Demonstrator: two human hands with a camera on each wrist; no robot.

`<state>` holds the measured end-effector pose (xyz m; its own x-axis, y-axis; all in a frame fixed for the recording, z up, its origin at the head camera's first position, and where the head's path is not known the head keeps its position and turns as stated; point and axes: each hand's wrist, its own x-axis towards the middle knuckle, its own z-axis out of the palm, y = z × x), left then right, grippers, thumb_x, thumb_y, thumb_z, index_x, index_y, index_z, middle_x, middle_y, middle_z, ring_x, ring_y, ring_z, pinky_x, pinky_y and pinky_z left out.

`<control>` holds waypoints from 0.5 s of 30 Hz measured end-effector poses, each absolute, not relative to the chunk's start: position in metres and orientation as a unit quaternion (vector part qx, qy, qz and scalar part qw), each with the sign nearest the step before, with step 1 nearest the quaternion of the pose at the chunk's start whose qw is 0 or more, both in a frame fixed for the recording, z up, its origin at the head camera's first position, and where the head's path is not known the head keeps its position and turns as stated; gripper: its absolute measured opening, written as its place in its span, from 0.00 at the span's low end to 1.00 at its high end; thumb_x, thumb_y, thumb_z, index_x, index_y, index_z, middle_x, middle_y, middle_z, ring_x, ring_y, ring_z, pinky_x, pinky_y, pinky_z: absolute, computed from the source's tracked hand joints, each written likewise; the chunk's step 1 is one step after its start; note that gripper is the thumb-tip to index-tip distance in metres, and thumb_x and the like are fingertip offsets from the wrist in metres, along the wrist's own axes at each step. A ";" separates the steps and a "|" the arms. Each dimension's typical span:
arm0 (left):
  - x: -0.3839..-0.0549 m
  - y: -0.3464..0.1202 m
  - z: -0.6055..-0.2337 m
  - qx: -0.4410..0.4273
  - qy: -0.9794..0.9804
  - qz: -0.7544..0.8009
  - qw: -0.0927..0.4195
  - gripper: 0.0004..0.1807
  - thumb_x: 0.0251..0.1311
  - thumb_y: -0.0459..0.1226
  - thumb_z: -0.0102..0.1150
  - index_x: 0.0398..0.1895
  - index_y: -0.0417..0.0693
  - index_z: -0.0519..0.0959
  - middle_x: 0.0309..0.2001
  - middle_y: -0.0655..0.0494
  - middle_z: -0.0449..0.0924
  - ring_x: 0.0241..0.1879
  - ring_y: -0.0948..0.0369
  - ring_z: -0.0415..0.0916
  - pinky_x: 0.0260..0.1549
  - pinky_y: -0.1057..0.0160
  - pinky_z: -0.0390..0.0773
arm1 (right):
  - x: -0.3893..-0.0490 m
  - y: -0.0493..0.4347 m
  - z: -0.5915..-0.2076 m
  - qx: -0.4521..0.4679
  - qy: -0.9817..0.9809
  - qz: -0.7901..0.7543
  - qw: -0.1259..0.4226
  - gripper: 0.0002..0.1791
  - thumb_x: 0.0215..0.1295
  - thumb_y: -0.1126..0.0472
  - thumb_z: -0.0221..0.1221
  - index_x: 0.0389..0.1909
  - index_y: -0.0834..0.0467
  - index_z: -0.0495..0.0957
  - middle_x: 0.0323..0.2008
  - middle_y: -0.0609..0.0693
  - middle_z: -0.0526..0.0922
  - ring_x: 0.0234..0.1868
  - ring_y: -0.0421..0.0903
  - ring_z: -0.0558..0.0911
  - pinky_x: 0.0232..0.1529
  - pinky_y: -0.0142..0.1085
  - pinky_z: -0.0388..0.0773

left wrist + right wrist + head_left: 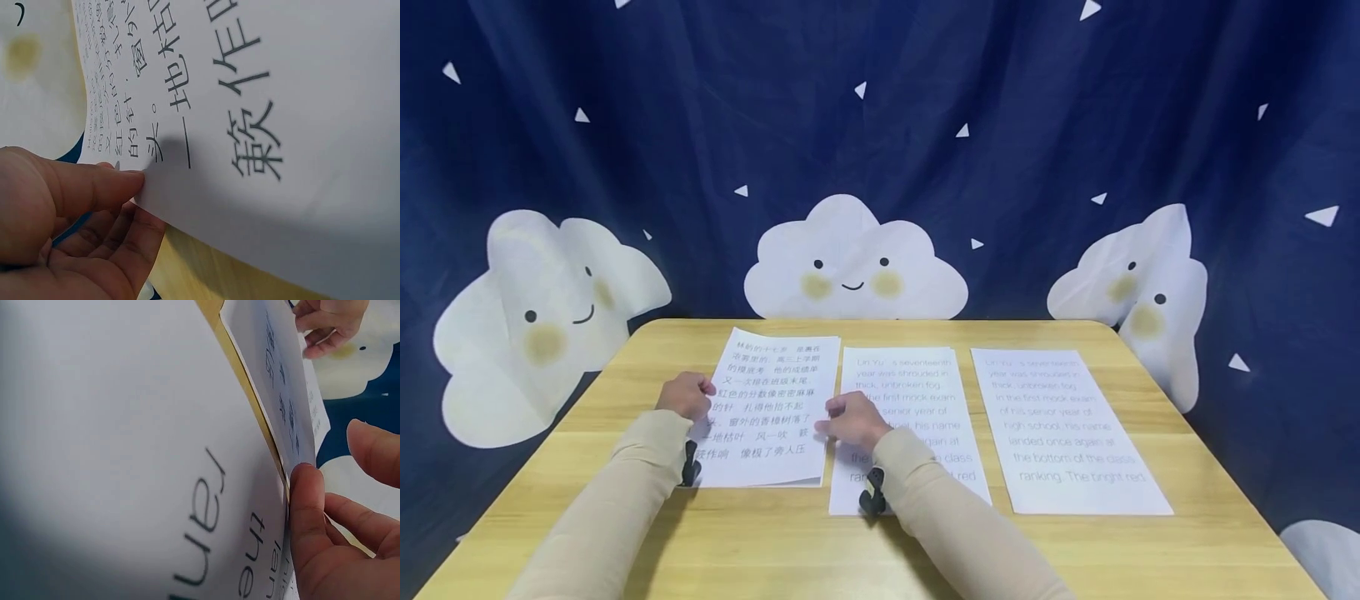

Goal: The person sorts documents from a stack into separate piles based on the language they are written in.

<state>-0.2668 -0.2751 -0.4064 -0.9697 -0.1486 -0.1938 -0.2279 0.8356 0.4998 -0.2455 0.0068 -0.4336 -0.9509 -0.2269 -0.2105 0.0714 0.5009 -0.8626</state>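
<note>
A white sheet printed with Chinese characters lies at the left of the table, its lower right corner slightly raised. My left hand pinches this sheet's left edge; in the left wrist view the thumb lies on top and the fingers sit under the edge. Over the left side of a middle sheet with English text is my right hand. Its index fingertip is right at the Chinese sheet's right edge, and the thumb stands apart from the fingers.
A third sheet with English text lies on the right side of the wooden table. Behind the table hangs a dark blue curtain with white clouds and triangles. A black wrist strap piece shows at each cuff.
</note>
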 end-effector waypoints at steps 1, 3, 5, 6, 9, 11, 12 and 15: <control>-0.266 -0.275 -0.406 -0.099 0.955 0.269 0.074 0.15 0.55 0.25 0.49 0.46 0.31 0.76 0.42 0.37 0.74 0.41 0.44 0.70 0.39 0.52 0.71 | -0.245 0.007 -0.434 -0.046 0.852 -0.499 0.151 0.28 0.54 0.58 0.70 0.56 0.63 0.77 0.44 0.50 0.80 0.45 0.47 0.78 0.55 0.44 0.72; -0.266 -0.276 -0.406 -0.098 0.956 0.267 0.075 0.15 0.55 0.25 0.48 0.46 0.31 0.76 0.42 0.37 0.74 0.41 0.45 0.70 0.39 0.52 0.71 | -0.246 0.007 -0.433 -0.049 0.851 -0.499 0.153 0.28 0.55 0.57 0.69 0.56 0.63 0.77 0.45 0.50 0.80 0.45 0.47 0.78 0.56 0.44 0.72; -0.266 -0.276 -0.406 -0.097 0.957 0.265 0.074 0.15 0.55 0.25 0.48 0.46 0.31 0.76 0.42 0.37 0.74 0.41 0.45 0.70 0.39 0.52 0.71 | -0.246 0.007 -0.432 -0.052 0.852 -0.498 0.153 0.28 0.57 0.57 0.68 0.57 0.63 0.76 0.45 0.51 0.80 0.45 0.47 0.78 0.56 0.44 0.72; -0.266 -0.276 -0.406 -0.097 0.957 0.264 0.073 0.15 0.55 0.25 0.48 0.46 0.31 0.76 0.41 0.38 0.74 0.41 0.45 0.70 0.39 0.53 0.71 | -0.246 0.008 -0.432 -0.052 0.852 -0.498 0.153 0.28 0.57 0.56 0.68 0.57 0.63 0.76 0.45 0.51 0.80 0.45 0.47 0.78 0.55 0.44 0.72; -0.268 -0.277 -0.409 -0.091 0.960 0.258 0.068 0.15 0.53 0.25 0.48 0.44 0.32 0.76 0.40 0.38 0.74 0.41 0.44 0.70 0.39 0.53 0.71 | -0.246 0.008 -0.431 -0.049 0.853 -0.495 0.157 0.27 0.59 0.55 0.66 0.57 0.62 0.76 0.45 0.50 0.80 0.44 0.46 0.78 0.54 0.43 0.73; -0.268 -0.278 -0.410 -0.091 0.960 0.255 0.067 0.14 0.53 0.25 0.49 0.44 0.32 0.76 0.41 0.38 0.75 0.42 0.44 0.70 0.39 0.53 0.71 | -0.246 0.008 -0.431 -0.046 0.853 -0.496 0.159 0.26 0.60 0.55 0.65 0.57 0.62 0.76 0.45 0.50 0.80 0.43 0.45 0.79 0.54 0.42 0.73; -0.269 -0.278 -0.411 -0.090 0.961 0.253 0.066 0.14 0.53 0.25 0.49 0.43 0.32 0.76 0.40 0.38 0.75 0.42 0.44 0.70 0.39 0.53 0.71 | -0.246 0.008 -0.431 -0.045 0.851 -0.499 0.160 0.26 0.60 0.56 0.65 0.57 0.62 0.76 0.45 0.50 0.80 0.43 0.45 0.79 0.53 0.42 0.74; -0.270 -0.279 -0.412 -0.091 0.962 0.250 0.066 0.13 0.53 0.25 0.50 0.43 0.31 0.76 0.40 0.37 0.75 0.41 0.44 0.70 0.38 0.52 0.71 | -0.246 0.009 -0.430 -0.042 0.848 -0.503 0.161 0.25 0.60 0.55 0.65 0.57 0.62 0.76 0.45 0.49 0.79 0.42 0.44 0.79 0.53 0.42 0.74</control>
